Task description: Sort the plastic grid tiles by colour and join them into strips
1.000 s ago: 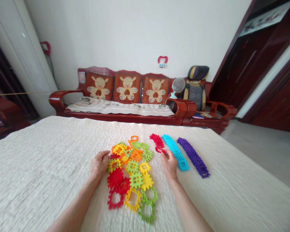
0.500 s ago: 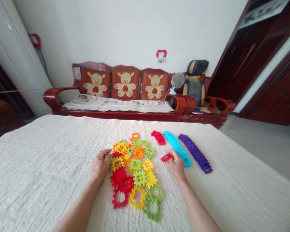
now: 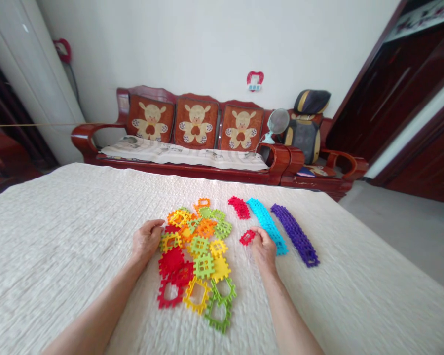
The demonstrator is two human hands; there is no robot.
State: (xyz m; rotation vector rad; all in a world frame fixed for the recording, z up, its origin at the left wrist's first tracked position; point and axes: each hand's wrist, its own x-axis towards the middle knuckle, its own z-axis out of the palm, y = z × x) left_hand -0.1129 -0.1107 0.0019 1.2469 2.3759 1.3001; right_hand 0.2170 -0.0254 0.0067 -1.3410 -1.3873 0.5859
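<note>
My right hand [image 3: 263, 249] pinches a small red toothed building piece [image 3: 247, 237] with an opening in its middle, holding it right of a loose pile. At the pile's left edge is my left hand [image 3: 147, 241], fingers curled together; whether anything is between them is hidden. The pile mixes interlocking plastic pieces: a solid red square [image 3: 171, 261], a yellow frame [image 3: 197, 295], green window pieces [image 3: 203, 266] and orange ones [image 3: 206, 228]. Beyond my right hand lies a short row of overlapping red pieces [image 3: 239, 207], beside a long light-blue row [image 3: 267, 224] and a long purple row [image 3: 295, 235].
A quilted cream cover [image 3: 77, 231] spreads over the table. Behind its far edge stands a dark red wooden sofa [image 3: 192, 165] with bear cushions [image 3: 197, 123]. A small fan [image 3: 278, 122] and a chair with a backrest pad [image 3: 302, 138] are at the right.
The red piece in my right hand has turned to show more of its face. My left hand stays closed by the pile's edge. The whole view has shifted slightly.
</note>
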